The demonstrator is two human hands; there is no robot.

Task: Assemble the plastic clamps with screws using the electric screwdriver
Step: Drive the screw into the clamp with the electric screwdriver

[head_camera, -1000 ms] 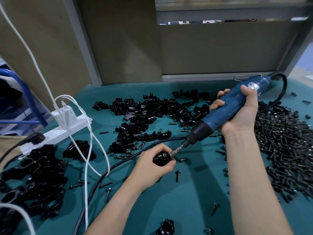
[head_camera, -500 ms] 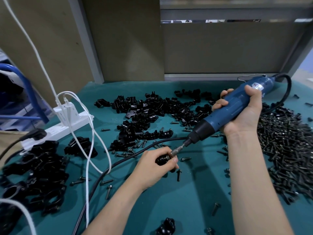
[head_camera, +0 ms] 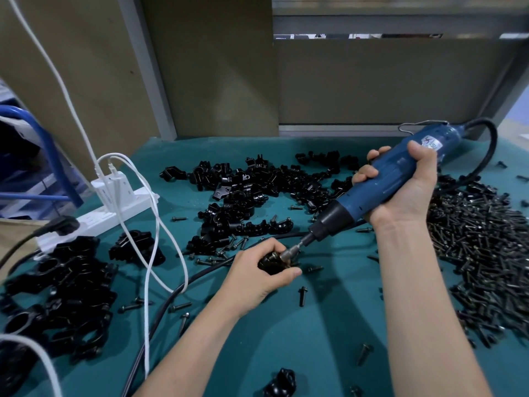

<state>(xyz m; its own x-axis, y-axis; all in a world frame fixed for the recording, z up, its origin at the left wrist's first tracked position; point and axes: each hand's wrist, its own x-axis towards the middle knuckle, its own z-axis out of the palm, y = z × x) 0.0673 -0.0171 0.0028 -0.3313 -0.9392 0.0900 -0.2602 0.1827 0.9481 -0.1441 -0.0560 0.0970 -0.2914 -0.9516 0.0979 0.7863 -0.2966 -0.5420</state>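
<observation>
My left hand (head_camera: pixel 259 275) grips a black plastic clamp (head_camera: pixel 270 263) just above the green mat, fingers curled round it. My right hand (head_camera: pixel 400 190) holds the blue electric screwdriver (head_camera: pixel 380 190), tilted down to the left. Its metal bit (head_camera: pixel 292 251) sits on a screw at the top of the clamp. A heap of loose black clamp halves (head_camera: pixel 257 196) lies behind the hands. To the right, a large pile of black screws (head_camera: pixel 481 247) covers the mat.
Assembled clamps (head_camera: pixel 63 296) are heaped at the left. A white power strip (head_camera: pixel 94 219) with white cables (head_camera: pixel 148 282) lies beyond them. A black cord (head_camera: pixel 171 296) crosses the mat. Stray screws (head_camera: pixel 302 295) and one clamp (head_camera: pixel 282 382) lie near the front. Panels wall the back.
The view has shifted slightly. Both hands stay in nearly the same place, with the bit still pressed on the clamp's screw.
</observation>
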